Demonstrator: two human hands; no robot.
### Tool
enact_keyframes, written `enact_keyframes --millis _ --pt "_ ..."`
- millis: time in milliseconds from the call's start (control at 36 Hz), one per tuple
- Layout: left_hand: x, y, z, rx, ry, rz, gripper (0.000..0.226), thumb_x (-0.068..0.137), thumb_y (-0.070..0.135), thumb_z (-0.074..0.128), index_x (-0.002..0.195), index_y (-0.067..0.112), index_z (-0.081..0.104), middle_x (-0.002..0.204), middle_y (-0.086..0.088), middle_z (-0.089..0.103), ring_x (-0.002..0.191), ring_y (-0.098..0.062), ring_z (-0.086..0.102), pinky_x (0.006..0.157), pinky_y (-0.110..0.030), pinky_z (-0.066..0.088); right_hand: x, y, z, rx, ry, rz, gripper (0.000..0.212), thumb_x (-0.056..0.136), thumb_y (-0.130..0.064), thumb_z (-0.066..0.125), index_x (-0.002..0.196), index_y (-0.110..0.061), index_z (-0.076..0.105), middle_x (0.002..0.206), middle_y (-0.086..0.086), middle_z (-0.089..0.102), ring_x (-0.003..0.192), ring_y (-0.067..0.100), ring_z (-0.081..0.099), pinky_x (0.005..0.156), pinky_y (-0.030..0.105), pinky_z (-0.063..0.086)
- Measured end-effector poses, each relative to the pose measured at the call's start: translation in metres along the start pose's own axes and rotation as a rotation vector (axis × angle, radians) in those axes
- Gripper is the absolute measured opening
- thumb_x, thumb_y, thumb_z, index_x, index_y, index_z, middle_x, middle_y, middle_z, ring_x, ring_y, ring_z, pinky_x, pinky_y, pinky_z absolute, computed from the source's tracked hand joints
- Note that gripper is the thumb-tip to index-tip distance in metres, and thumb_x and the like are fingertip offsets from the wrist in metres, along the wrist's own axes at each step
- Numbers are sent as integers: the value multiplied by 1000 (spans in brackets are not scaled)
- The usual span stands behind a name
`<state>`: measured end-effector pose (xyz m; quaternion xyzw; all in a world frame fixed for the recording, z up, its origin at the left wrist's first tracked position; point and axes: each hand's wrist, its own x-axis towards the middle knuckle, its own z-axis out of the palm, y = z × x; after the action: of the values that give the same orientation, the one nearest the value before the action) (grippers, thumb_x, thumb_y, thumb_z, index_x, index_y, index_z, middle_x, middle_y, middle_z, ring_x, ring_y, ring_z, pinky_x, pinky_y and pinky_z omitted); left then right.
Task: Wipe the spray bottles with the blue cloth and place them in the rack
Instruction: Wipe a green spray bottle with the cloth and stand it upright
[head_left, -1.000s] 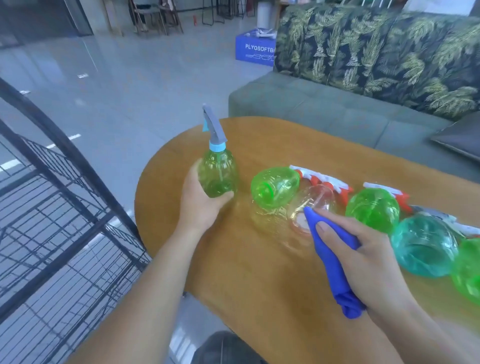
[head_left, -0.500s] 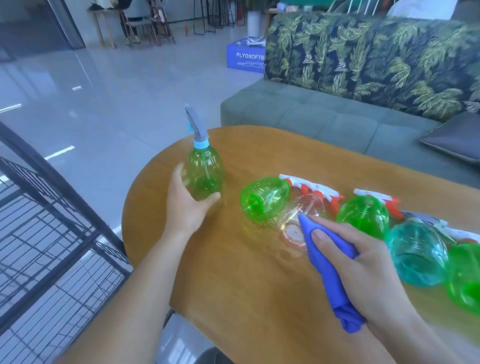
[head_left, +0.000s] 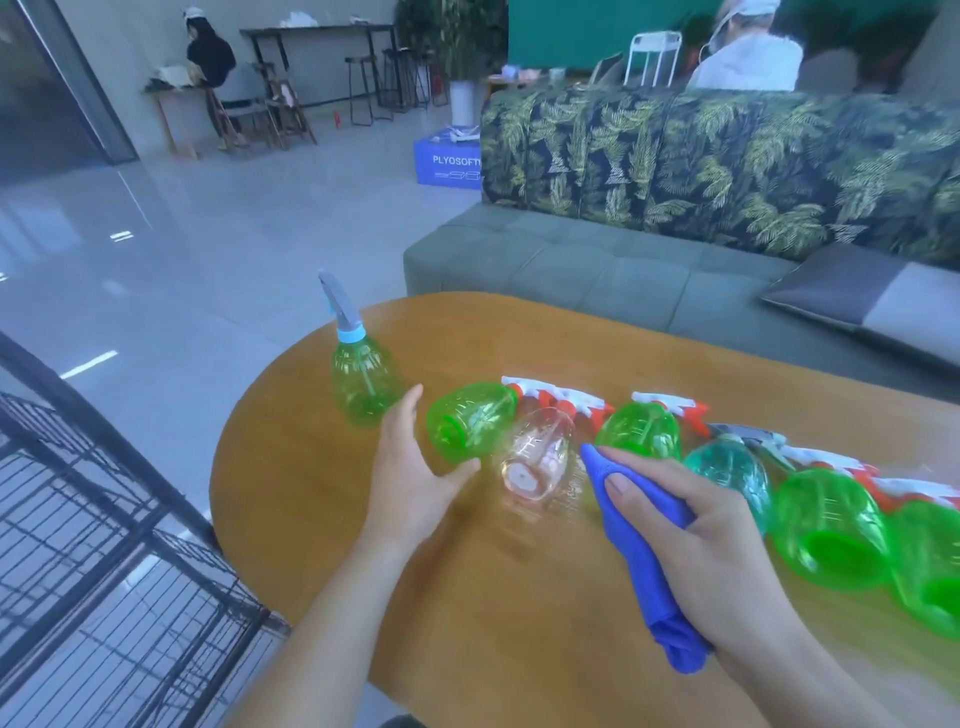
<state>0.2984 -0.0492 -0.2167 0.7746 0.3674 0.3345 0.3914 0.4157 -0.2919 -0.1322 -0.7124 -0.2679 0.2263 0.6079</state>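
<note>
Seven translucent plastic spray bottles are sitting on the oval wooden table (head_left: 519, 597), and none is showing in the black wire rack (head_left: 104, 545) standing at the table's left edge, so the task is looking to be near its start. One green spray bottle with a grey trigger and blue collar (head_left: 363, 384) is standing upright by the left end of the table, apart from the others; whether it is wiped cannot be told. The rest are lying on their sides in a row running to the right: a green spray bottle with a red and white trigger (head_left: 467, 423), a clear pinkish spray bottle (head_left: 540, 457), another green one (head_left: 641, 431), a teal spray bottle (head_left: 727, 467), and two large green ones (head_left: 826, 525) at the right edge. The left hand (head_left: 410, 478) is reaching with its fingers spread and holding nothing, touching or nearly touching the first lying green bottle. The right hand (head_left: 706, 551) is gripping the rolled blue cloth (head_left: 639, 556), its tip resting just beside the clear bottle. Wiping and racking of nearly every bottle seem to be remaining.
</note>
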Motion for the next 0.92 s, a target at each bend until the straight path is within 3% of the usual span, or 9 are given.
enact_keyframes --millis 83,167,250,472,556,611,722,806,917 --pt "8 6 10 31 -31 14 112 76 23 99 166 23 33 165 2 40 153 -15 38 129 -37 32 0 3 -9 10 18 12 20 95 -28 72 104 -44 81 95 -11 76 58 14 62 48 26 48" --pt "14 11 17 63 -30 29 107 77 19 98 164 22 37 163 1 43 150 -14 40 119 -21 26 0 7 -18 17 34 21 20 94 -30 73 104 -46 81 95 -8 76 57 15 61 47 27 46" --pt "15 12 21 79 -16 34 96 78 21 97 159 24 45 156 4 50 142 -8 45 113 -17 27 0 10 -26 19 42 19 20 94 -29 73 104 -45 81 97 -10 77 58 13 62 48 27 47" --pt "3 27 6 38 128 73 88 80 19 96 155 21 50 152 7 53 143 -12 47 117 -23 32 -11 11 -30 43 49 11 21 95 -28 73 101 -46 81 96 -10 76 69 26 68 51 27 50" --pt "-9 44 -5 -65 162 59 88 78 29 98 151 30 50 150 8 57 139 -14 54 121 -40 42 -21 10 -31 55 46 4 20 94 -29 73 103 -46 81 95 -7 74 75 29 68 55 28 50" --pt "-24 62 -6 -214 151 21 84 75 32 100 144 34 51 141 8 65 129 -13 65 111 -41 53 -30 9 -34 52 46 0 21 95 -28 73 103 -45 82 98 -10 76 74 20 69 58 25 50" --pt "-86 110 23 -622 5 -101 71 76 17 99 133 23 57 121 5 78 108 -3 75 88 -21 57 -55 10 -44 67 64 22 20 98 -26 71 109 -39 81 101 -10 79 76 9 70 61 19 49" --pt "-139 132 51 -745 -150 -149 82 68 41 94 140 22 59 128 5 78 123 -16 72 104 -37 54 -76 10 -57 126 139 53 19 101 -23 68 112 -33 79 93 -4 79 69 13 70 57 23 50" --pt "-191 153 75 -826 -286 -170 86 63 45 94 139 26 59 132 -3 76 124 -26 72 109 -49 55 -110 13 -84 214 298 88 18 103 -20 64 112 -27 77 89 -2 79 65 14 70 53 25 51"
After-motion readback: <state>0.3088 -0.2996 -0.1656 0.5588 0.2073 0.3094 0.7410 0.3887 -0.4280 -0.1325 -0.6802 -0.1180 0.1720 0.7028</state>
